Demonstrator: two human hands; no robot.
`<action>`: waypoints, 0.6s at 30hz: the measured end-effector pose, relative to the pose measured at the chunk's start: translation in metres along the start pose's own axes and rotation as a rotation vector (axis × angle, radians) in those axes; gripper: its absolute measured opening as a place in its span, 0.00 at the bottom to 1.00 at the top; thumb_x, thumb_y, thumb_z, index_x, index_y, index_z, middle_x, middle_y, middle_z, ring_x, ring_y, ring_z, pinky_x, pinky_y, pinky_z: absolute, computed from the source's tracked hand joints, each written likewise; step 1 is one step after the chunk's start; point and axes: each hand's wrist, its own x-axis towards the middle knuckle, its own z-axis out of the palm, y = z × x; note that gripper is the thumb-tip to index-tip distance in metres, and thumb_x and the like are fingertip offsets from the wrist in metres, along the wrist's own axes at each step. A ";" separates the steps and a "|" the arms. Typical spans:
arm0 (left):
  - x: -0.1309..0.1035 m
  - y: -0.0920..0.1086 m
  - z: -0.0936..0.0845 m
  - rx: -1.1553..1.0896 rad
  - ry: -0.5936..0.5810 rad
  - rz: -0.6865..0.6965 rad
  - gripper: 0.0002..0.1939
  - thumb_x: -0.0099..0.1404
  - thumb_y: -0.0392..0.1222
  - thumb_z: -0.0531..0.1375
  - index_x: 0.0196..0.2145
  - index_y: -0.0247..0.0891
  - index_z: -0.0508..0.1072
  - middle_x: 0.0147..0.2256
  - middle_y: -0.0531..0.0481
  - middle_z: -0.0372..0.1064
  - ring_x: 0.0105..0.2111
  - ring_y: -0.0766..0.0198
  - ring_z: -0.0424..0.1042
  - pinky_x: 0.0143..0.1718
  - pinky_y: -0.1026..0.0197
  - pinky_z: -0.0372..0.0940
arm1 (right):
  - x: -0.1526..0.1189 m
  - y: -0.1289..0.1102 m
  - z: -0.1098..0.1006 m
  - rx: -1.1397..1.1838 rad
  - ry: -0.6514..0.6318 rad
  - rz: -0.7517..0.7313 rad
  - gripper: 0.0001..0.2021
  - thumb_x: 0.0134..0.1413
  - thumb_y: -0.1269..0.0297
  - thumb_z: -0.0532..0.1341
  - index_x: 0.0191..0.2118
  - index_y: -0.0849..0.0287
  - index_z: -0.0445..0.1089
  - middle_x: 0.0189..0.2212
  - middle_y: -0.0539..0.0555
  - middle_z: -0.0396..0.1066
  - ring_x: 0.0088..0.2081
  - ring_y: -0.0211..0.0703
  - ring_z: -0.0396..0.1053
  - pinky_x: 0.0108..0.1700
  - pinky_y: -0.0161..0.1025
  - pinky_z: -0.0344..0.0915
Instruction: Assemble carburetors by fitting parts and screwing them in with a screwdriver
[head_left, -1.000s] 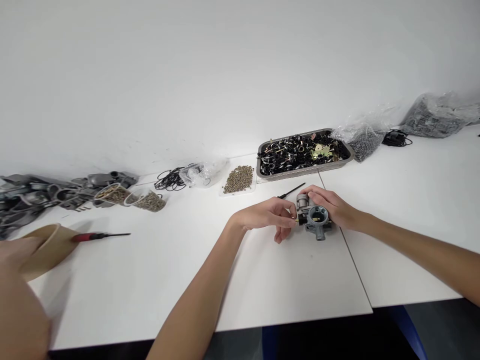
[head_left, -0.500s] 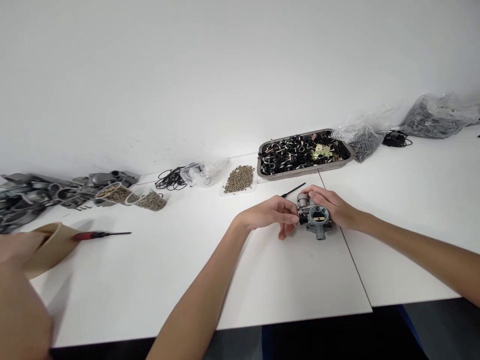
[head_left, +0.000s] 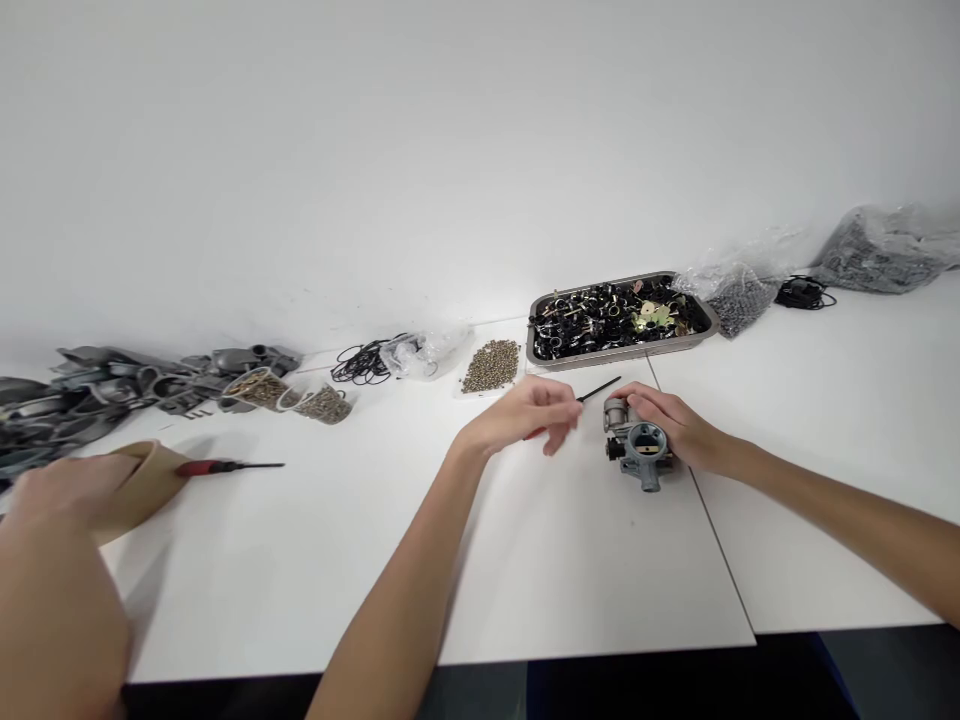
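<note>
A grey metal carburetor (head_left: 646, 462) stands on the white table, its round bore facing me. My right hand (head_left: 679, 425) is closed round its back and right side, fingers over the top. My left hand (head_left: 534, 412) is off the carburetor, to its left, with loosely bent fingers apart and nothing visible in them. Behind and below these fingers lies a screwdriver (head_left: 602, 388); its dark shaft shows, while most of its red handle is hidden by the hand. Just beyond my left hand, small brass-coloured parts (head_left: 491, 366) are heaped on a clear tray.
A metal tray (head_left: 622, 352) of black and brass parts sits near the wall. At left, another person's hand (head_left: 71, 490) is at a beige ring-shaped object (head_left: 146, 490), beside a red-handled screwdriver (head_left: 217, 467). Tipped plastic cups (head_left: 319, 402) and grey castings (head_left: 165, 380) lie behind.
My left hand has come away from the carburetor, leftward and slightly up, toward the screwdriver. My right hand keeps its hold. The whole view has shifted slightly.
</note>
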 end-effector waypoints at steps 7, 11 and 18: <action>0.006 -0.020 -0.011 0.431 0.330 -0.091 0.11 0.49 0.41 0.68 0.31 0.39 0.72 0.25 0.55 0.64 0.23 0.69 0.59 0.24 0.65 0.52 | -0.002 -0.003 0.000 -0.001 -0.005 0.014 0.23 0.67 0.43 0.47 0.48 0.56 0.67 0.34 0.51 0.65 0.33 0.37 0.61 0.38 0.36 0.58; 0.004 -0.020 -0.015 0.294 0.321 -0.040 0.06 0.49 0.36 0.66 0.26 0.37 0.73 0.21 0.55 0.62 0.20 0.70 0.58 0.22 0.65 0.50 | -0.003 -0.003 0.000 0.010 -0.015 0.025 0.24 0.66 0.42 0.47 0.49 0.56 0.66 0.34 0.52 0.65 0.33 0.38 0.62 0.38 0.37 0.59; -0.017 -0.010 -0.054 -0.247 0.728 0.340 0.15 0.49 0.43 0.70 0.34 0.38 0.73 0.20 0.56 0.63 0.17 0.71 0.61 0.21 0.64 0.57 | -0.004 -0.003 -0.003 -0.012 -0.021 0.036 0.25 0.65 0.41 0.47 0.49 0.56 0.67 0.36 0.53 0.67 0.36 0.41 0.64 0.41 0.40 0.60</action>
